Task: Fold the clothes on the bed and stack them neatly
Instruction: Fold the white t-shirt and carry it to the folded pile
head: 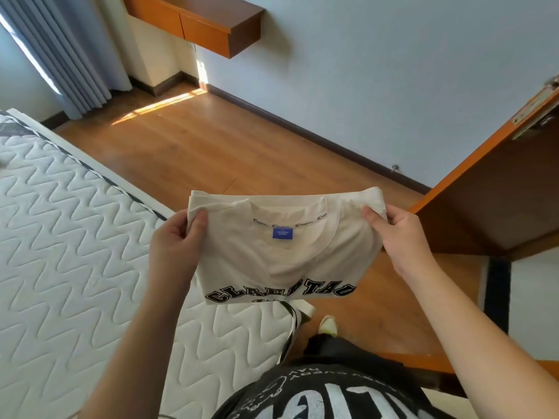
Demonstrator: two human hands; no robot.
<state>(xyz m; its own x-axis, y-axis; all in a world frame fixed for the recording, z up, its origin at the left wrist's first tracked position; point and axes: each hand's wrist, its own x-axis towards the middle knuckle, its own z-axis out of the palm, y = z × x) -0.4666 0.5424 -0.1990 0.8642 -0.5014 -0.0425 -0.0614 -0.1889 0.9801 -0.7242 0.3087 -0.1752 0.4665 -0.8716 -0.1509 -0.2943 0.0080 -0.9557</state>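
A folded cream T-shirt [284,252] with black arched lettering and a blue neck label hangs in the air in front of me, over the corner of the bed. My left hand [177,246] pinches its upper left corner, thumb on top. My right hand [399,237] pinches the upper right corner the same way. The shirt's sleeves are folded behind it. The white quilted mattress [66,267] lies to my left, below the shirt.
An orange wooden door [496,182] stands open at the right. Wooden floor [211,146] stretches ahead to a pale wall with a floating wooden shelf [205,25]. Blue curtains [60,49] hang at the upper left. My foot [328,325] is on the floor by the bed corner.
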